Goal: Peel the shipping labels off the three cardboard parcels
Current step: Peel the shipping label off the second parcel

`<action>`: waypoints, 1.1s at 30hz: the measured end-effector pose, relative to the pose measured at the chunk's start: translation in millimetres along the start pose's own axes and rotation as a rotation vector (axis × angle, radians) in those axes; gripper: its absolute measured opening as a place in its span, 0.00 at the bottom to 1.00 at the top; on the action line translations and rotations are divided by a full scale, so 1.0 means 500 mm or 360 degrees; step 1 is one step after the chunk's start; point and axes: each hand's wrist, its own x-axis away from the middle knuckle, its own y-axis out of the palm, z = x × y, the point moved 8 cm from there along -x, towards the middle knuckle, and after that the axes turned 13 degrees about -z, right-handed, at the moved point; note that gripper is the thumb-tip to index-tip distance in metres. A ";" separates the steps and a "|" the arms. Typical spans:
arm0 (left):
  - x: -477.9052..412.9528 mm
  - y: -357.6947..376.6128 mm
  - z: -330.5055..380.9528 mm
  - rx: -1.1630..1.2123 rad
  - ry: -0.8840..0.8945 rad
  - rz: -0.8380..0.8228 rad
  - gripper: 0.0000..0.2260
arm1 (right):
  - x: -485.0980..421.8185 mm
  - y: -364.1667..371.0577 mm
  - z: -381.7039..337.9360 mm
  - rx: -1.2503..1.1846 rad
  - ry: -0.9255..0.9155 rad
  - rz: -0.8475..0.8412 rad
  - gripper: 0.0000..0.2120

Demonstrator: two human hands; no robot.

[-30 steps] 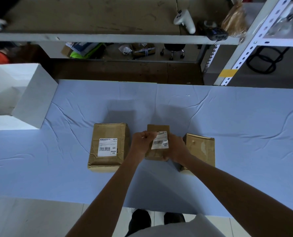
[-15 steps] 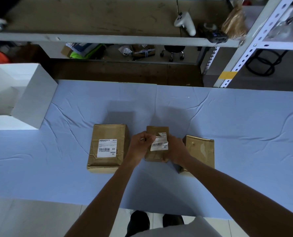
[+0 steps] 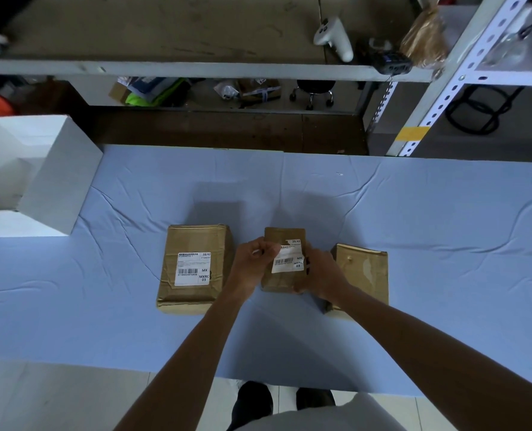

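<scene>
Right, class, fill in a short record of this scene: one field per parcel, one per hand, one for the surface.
left parcel: left label flat on top
middle parcel: middle label partly peeled, upper left corner lifted
right parcel: no label visible on top
left hand: pinches middle label's corner
right hand: grips middle parcel
surface: blue cloth

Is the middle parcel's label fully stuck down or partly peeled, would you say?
Partly peeled: left hand pinches the label lifted at its upper-left; the rest lies on the middle parcel.
</scene>
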 end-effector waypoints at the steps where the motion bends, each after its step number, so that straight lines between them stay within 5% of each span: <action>1: 0.001 0.001 0.002 0.0009 0.0001 0.0004 0.02 | 0.001 0.002 0.001 -0.0015 -0.0002 -0.0001 0.43; 23: -0.001 -0.012 -0.004 0.0089 -0.0034 0.0053 0.04 | 0.019 0.004 -0.001 -0.0254 -0.0095 -0.0134 0.55; 33: 0.001 -0.014 -0.006 0.0097 -0.0030 0.0038 0.08 | 0.019 -0.002 -0.005 -0.0199 -0.0085 -0.0145 0.51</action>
